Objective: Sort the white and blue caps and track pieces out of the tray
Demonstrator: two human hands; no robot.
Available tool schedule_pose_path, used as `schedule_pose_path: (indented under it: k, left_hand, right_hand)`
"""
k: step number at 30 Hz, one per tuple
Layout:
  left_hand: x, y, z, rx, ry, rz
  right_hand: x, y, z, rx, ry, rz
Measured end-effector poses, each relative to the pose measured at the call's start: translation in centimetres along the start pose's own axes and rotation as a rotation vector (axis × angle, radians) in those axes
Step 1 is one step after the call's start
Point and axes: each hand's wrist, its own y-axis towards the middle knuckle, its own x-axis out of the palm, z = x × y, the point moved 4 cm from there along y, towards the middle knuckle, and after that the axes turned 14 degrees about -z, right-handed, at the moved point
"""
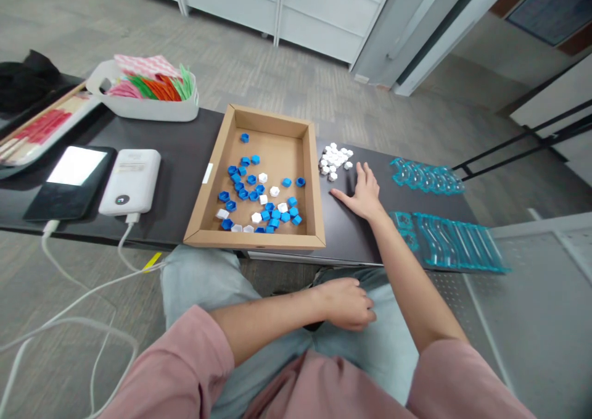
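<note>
My right hand [364, 195] rests on the dark table with its thumb and fingers spread, holding nothing. Just left of its fingertips lies a pile of small white hexagonal caps [333, 160]. My left hand [350, 305] lies over my lap, palm down, its fingers loosely curled; nothing shows in it, and its palm is hidden. In front of me a shallow cardboard box [317, 203] contains many blue hexagonal caps [243, 194] and several white ones [274, 191]. The caps are loose on the box's floor, mostly toward its near side.
Right of my hand lie two clear teal plastic pieces, a wavy one [428, 176] and a ribbed one [456, 243]. At left are a white power bank [131, 181], a black device [69, 187], cables [87, 292], and a white basket [152, 109] of coloured sticks.
</note>
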Motion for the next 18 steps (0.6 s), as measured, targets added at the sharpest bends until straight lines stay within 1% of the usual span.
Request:
schedule_pose_path:
  k: [2,5,8,10,12,14,18]
  left_hand:
    - [0.1,-0.1,-0.1,-0.008,0.000,-0.010]
    - [0.2,-0.1,-0.3,-0.016,0.000,-0.027]
    - [0.3,-0.2,-0.4,-0.019,0.000,-0.034]
    - [0.2,-0.3,-0.6,-0.025,-0.004,-0.030]
    - [0.0,-0.4,-0.7,-0.031,-0.010,-0.022]
    - [-0.1,-0.5,-0.8,-0.032,-0.019,-0.017]
    - [-0.1,-0.6,-0.8,-0.029,-0.034,-0.016]
  right_hand:
    - [0.0,1.5,-0.6,-0.026,-0.013,0.017]
    - [-0.7,4.4,-1.6,-0.089,-0.015,0.030]
    - [-1.3,7.2,-2.5,-0.137,-0.025,-0.001]
    - [-1.6,8.4,-3.0,-0.185,-0.027,-0.027]
    - [-1.7,8.8,-3.5,-0.265,-0.026,-0.030]
    - [-1.8,8.6,-3.8,-0.341,-0.025,-0.009]
    - [-1.4,7.3,-4.0,-0.392,-0.062,0.013]
